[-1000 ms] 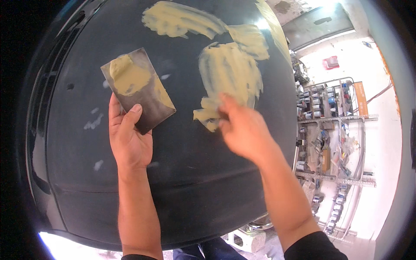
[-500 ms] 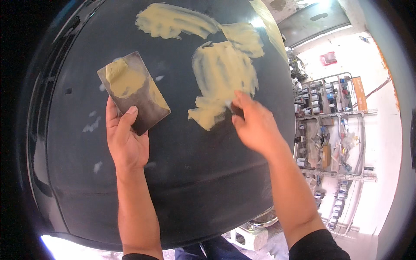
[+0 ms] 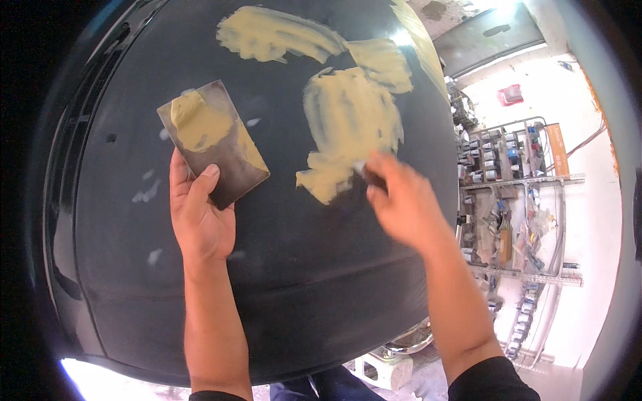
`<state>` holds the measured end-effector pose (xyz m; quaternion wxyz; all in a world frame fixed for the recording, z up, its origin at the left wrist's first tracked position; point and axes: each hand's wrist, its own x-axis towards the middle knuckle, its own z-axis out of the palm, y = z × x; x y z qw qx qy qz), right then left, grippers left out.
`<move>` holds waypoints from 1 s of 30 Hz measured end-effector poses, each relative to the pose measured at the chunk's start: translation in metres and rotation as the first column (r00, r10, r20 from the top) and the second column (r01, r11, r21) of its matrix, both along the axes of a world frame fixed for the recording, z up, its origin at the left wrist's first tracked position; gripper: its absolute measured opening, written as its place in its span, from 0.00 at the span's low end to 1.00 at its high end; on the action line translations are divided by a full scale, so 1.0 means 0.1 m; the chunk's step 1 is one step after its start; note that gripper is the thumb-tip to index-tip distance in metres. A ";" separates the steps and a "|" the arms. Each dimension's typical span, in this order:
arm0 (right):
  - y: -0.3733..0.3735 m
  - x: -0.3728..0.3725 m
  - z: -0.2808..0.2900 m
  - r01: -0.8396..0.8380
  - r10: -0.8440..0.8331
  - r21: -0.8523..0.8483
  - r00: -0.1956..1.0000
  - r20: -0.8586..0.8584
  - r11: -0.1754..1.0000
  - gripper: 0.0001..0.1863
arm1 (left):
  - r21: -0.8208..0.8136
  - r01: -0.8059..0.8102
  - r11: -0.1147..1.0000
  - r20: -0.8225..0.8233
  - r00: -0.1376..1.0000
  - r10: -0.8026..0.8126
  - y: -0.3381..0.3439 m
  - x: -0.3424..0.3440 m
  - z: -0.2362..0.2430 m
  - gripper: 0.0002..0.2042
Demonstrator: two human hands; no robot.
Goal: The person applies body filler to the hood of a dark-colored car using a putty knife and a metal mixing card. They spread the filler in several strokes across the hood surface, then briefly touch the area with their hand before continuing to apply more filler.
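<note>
Black panel [image 3: 281, 267]: L hand [image 3: 200, 217] holds board [image 3: 212, 150], R hand [image 3: 404, 204] spreads filler [image 3: 351, 120].

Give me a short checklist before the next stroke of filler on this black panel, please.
1. Left hand holds the mixing board firmly: ok.
2. Yellow filler is left on the board: ok.
3. Right hand grips a spreader: ok, though blurred.
4. Spreader edge is clean: cannot tell.
5. Filler patch on the black panel is spread evenly: not ok, streaks show.
6. Lower tip of the patch is feathered out: not ok, its edge is abrupt.
</note>
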<state>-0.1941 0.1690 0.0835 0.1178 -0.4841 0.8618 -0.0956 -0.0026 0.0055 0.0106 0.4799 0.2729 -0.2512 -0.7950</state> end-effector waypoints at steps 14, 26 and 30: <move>-0.18 0.11 0.06 0.034 -0.033 -0.016 0.999 0.031 0.999 0.27 | -0.026 0.005 1.000 0.005 1.000 -0.005 -0.03 0.00 -0.01 0.25; 0.05 0.60 -0.02 -0.214 0.212 0.073 0.977 0.034 0.974 0.24 | -0.060 -0.001 0.998 0.024 1.000 0.002 -0.04 0.04 -0.04 0.25; -0.09 0.14 0.02 -0.019 0.018 0.043 1.000 0.021 0.999 0.23 | -0.072 0.001 0.997 0.071 0.997 0.004 -0.03 0.03 -0.04 0.25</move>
